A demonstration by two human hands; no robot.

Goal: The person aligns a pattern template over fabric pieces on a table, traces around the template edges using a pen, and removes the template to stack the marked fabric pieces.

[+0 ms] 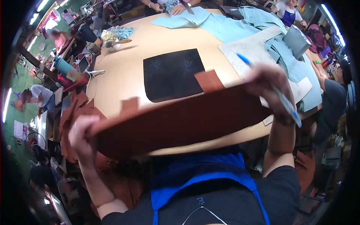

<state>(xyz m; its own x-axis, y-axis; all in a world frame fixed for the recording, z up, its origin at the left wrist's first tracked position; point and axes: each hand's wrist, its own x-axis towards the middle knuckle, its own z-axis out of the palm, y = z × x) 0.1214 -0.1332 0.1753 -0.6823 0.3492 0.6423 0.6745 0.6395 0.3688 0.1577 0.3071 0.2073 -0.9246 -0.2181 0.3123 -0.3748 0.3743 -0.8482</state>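
Note:
A large reddish-brown piece is stretched between my two hands, above the near edge of the table, with two small tabs at its far edge. My left hand is closed on its left end. My right hand grips the right end and also has a blue and white pen between its fingers. Both hands are somewhat blurred. Beyond the brown piece, a black rectangular sheet lies flat on the wooden table.
Brown pieces are heaped at the table's left edge. A brush and a cable stand far left. Light blue sheets and a marked white pattern lie at the right. People are at the far side and right edge.

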